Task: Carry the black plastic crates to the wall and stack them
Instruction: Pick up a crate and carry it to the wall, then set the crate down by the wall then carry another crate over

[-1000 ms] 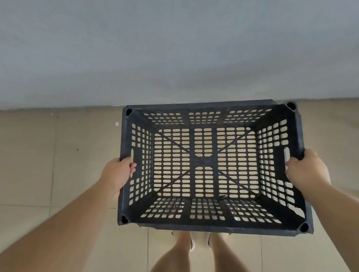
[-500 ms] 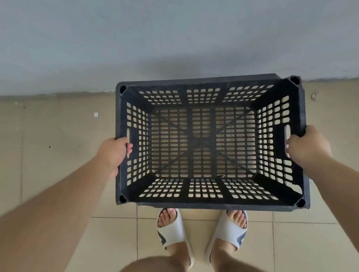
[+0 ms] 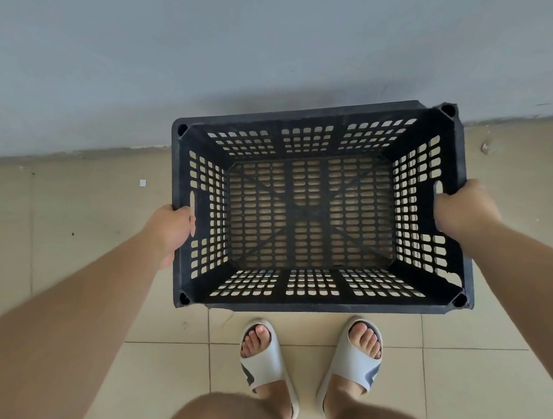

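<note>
Slides [image 3: 267, 361], white with dark patches, sit on the person's two feet at the near edge, toes pointing at the crate. Just beyond the toes is the black plastic crate [image 3: 295, 302], open side up, its long side running left to right.

The left hand [image 3: 170, 227] grips the left end wall, fingers curled round the rim at the handle slot, with fingertips [image 3: 191, 223] showing inside the slot. The right hand [image 3: 463, 207] grips the right end wall the same way, closed over the rim at that handle slot; its fingertips are hidden.

The beige tiled floor [image 3: 74, 213] shows through the slotted bottom and perforated walls. Whether the crate rests on the tiles or hangs just above them cannot be told. Its far long side lies close to the foot of the grey-blue wall [image 3: 214, 43]. A small white scrap [image 3: 142, 183] lies on the floor left of the crate.
</note>
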Demonstrator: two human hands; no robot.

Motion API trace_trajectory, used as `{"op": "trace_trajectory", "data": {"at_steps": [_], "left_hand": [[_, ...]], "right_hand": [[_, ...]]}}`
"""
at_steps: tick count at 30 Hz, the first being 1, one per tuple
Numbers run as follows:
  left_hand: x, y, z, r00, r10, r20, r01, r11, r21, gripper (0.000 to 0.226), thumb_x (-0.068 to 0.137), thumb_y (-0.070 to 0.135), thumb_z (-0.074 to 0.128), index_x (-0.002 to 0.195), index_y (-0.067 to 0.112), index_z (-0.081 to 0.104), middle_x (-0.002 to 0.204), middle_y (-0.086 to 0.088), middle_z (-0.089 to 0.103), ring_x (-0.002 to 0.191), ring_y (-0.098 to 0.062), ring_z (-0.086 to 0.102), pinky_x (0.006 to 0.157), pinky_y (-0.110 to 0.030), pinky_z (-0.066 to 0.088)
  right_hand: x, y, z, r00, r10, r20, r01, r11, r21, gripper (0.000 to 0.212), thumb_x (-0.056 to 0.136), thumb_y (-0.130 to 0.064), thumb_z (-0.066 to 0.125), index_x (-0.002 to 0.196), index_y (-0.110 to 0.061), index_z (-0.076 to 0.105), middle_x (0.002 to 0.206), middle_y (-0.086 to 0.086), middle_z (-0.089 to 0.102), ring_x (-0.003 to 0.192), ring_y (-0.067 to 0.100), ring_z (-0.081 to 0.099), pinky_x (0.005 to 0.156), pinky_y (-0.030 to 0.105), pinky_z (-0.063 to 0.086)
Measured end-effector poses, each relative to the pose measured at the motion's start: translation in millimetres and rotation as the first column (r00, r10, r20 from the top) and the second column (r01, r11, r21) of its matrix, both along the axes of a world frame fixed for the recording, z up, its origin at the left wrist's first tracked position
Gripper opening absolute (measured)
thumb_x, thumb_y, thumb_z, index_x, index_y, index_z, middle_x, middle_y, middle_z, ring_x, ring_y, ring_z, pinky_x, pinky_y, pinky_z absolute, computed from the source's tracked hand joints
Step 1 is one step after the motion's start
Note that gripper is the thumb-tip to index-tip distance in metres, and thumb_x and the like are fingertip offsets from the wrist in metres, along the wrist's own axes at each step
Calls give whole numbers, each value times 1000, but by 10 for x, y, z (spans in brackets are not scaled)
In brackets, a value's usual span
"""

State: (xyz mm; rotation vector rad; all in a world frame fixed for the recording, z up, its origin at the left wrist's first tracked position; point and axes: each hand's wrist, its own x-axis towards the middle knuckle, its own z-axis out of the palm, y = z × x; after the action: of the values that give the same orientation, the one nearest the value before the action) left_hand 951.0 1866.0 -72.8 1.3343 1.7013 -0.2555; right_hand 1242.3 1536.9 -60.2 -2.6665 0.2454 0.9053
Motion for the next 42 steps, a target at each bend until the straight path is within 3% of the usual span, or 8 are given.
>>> {"op": "trace_trajectory", "data": {"at_steps": [6, 9, 12, 22, 27, 34, 38, 42], "left_hand": [[177, -271, 705, 878, -417, -235, 453, 883, 124, 61, 99, 26, 56, 155, 20, 32, 149, -14, 42, 122, -40, 55, 85, -48, 58], [291, -555, 1242, 795, -563, -224, 590, 804, 73, 66, 99, 31, 59, 156, 22, 29, 153, -12, 34, 125, -38, 53, 97, -54, 54], [392, -806, 1886, 688, -694, -209, 720, 689, 83, 61, 98, 34, 59, 152, 21, 34, 148, -12, 39, 122, -33, 53, 101, -48, 51], [602, -1432, 3826, 538, -828, -154, 841, 516, 162, 60, 93, 46, 53, 149, 28, 38, 146, 0, 43, 121, -25, 53, 97, -47, 51], [547, -1903, 4526, 381, -918, -108, 914, 357, 195, 60, 95, 49, 50, 150, 29, 36, 151, 2, 40, 127, -24, 47, 100, -50, 47], [347, -2471, 5425, 22, -997, -76, 956, -1, 292, 64, 94, 50, 48, 153, 29, 32, 154, -1, 38, 130, -27, 46, 95, -49, 45], [218, -2940, 5855, -226, -966, -124, 908, -255, 333, 63, 95, 47, 47, 153, 26, 32, 155, -3, 37, 131, -29, 44, 95, -48, 44], [15, -3659, 6244, -409, -901, -145, 822, -433, 371, 66, 96, 49, 46, 155, 26, 30, 156, -3, 36, 135, -29, 41, 98, -48, 42]], "right_hand": [[-184, 140, 624, 992, 129, -13, -130, 991, -43, 61, 89, -24, 53, 144, -10, 30, 138, 20, 41, 122, 42, 45, 98, 57, 45], [-352, 131, 1091, 988, 146, -49, -147, 989, -13, 61, 90, -24, 51, 146, -14, 30, 140, 18, 39, 124, 41, 42, 99, 54, 44], [-522, 69, 1662, 988, 137, -66, -136, 990, 29, 60, 90, -24, 50, 145, -17, 29, 141, 15, 38, 125, 39, 40, 99, 54, 43], [-1093, -287, 3712, 996, 84, -20, -82, 994, 74, 61, 89, -29, 47, 146, -27, 26, 147, 9, 36, 129, 36, 36, 100, 52, 39], [-1555, -431, 4541, 999, -15, 52, 11, 997, 79, 58, 92, -35, 47, 145, -28, 27, 148, 6, 36, 128, 33, 37, 97, 50, 40], [-2439, -904, 5452, 979, -164, 125, 161, 986, 29, 57, 93, -37, 46, 146, -28, 26, 148, 6, 35, 128, 35, 37, 97, 50, 38], [-2927, -1429, 5892, 942, -292, 164, 296, 955, 5, 58, 92, -40, 47, 145, -27, 26, 148, 7, 34, 128, 37, 37, 97, 51, 36], [-3457, -2083, 6258, 873, -442, 207, 454, 891, -13, 60, 93, -41, 45, 148, -27, 24, 150, 5, 33, 129, 34, 36, 98, 51, 36]]}}
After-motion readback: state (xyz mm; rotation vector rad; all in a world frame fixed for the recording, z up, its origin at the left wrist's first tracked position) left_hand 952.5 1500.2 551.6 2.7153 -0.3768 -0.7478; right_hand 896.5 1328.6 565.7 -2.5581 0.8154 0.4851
